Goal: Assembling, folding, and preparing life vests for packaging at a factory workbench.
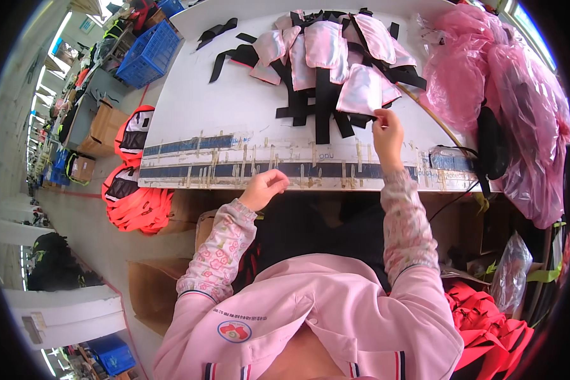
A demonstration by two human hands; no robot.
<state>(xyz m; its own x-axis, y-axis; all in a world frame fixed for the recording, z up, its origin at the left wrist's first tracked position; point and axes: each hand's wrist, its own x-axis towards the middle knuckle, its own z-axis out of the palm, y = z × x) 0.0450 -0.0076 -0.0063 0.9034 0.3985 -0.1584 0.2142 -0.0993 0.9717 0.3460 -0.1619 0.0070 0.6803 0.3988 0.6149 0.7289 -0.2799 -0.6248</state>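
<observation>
My right hand (388, 140) pinches the near right corner of a shiny pink padded piece (360, 90), which has black webbing under it. This piece lies at the front of a loose pile of similar pink pieces (323, 44) and black straps (323, 114) on the white table (215, 107). My left hand (265, 189) is by the table's near edge, apart from the pile. Its fingers are curled together and nothing shows in them.
Pink plastic bags (519, 95) heap up at the table's right, beside a dark object (489, 149). Loose black straps (217, 30) lie at the far left. Orange-red bundles (136, 199) stand left of the table, and a blue crate (147, 56) is farther off. More red fabric (487, 326) lies at my right.
</observation>
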